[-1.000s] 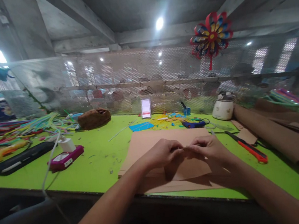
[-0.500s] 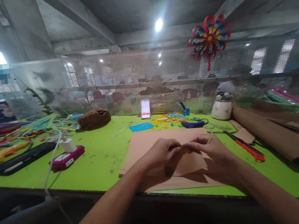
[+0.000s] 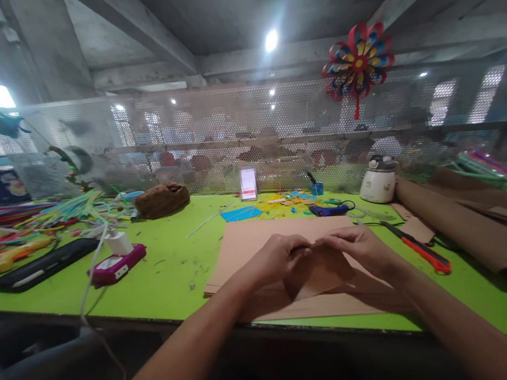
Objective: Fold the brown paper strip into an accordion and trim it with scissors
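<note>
My left hand and my right hand meet over a stack of brown paper sheets lying on the green table. Both hands pinch the top edge of a small brown paper piece that hangs between them, fingertips almost touching. The piece is bent or folded below my fingers. An orange utility knife lies just right of my right hand.
A pink power bank with a white charger sits at left, beside a black strip and a pile of coloured straws. Rolled brown paper lies at right. A white pot, blue scraps and a mesh screen stand behind.
The small brown piece between my fingers has shifted and hangs more folded under my hands. Both hands stay pinched together in nearly the same place.
</note>
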`<state>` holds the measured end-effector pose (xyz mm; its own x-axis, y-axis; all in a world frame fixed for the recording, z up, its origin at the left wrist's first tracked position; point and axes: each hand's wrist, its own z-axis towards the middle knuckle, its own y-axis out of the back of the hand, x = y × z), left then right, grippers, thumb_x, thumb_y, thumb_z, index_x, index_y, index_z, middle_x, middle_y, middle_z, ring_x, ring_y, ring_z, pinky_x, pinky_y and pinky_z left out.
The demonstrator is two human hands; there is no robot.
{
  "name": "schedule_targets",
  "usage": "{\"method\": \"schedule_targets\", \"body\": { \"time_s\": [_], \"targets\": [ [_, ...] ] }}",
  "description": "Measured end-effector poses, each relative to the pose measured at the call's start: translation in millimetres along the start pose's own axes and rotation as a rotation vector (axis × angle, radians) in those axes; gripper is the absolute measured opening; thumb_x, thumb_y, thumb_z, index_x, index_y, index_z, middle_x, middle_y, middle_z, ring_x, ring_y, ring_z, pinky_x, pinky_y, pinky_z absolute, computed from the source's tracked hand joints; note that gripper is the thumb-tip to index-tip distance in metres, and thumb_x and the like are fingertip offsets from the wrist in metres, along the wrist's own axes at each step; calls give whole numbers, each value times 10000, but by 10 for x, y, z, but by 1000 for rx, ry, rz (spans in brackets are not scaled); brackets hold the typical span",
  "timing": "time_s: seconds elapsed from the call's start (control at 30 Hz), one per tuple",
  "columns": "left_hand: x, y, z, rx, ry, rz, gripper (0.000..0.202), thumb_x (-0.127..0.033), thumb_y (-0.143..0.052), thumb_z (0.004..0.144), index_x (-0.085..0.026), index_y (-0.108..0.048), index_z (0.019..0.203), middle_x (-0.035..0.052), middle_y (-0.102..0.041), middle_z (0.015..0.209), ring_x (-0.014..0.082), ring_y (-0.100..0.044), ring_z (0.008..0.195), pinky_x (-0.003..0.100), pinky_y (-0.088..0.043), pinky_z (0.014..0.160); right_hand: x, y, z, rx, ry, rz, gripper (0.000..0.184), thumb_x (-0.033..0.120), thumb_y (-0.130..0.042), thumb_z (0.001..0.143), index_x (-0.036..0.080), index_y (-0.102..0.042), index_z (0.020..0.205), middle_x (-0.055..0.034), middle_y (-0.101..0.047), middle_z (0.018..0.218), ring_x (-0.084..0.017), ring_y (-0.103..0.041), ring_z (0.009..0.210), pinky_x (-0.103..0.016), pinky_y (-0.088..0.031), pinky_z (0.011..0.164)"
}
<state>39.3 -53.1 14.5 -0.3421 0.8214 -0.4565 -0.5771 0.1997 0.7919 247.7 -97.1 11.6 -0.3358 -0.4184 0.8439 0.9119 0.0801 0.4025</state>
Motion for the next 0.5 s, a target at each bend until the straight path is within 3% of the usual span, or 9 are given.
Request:
{"method": "schedule_targets", "body": {
  "time_s": [0.2,0.5],
  "targets": [
    [-27,-7,-7,6,21,-14,263,-261,-451,869,-158,-639,1021,70,-673,952,160,-585,809,242,-414,721,63,-47,-29,-40,11,-28,345,452,-539,806,175,-744,831,-71,-708,802,-212,-618,750,-294,-471,679],
    [-53,45,-180,9,183,74,319,-357,-405,867,-137,-633,827,48,-617,711,133,-482,592,235,-294,515,-19,-25,34,-135,-23,-56,370,488,-553,765,164,-733,769,-69,-681,739,-227,-593,725,-313,-472,656]
  ]
}}
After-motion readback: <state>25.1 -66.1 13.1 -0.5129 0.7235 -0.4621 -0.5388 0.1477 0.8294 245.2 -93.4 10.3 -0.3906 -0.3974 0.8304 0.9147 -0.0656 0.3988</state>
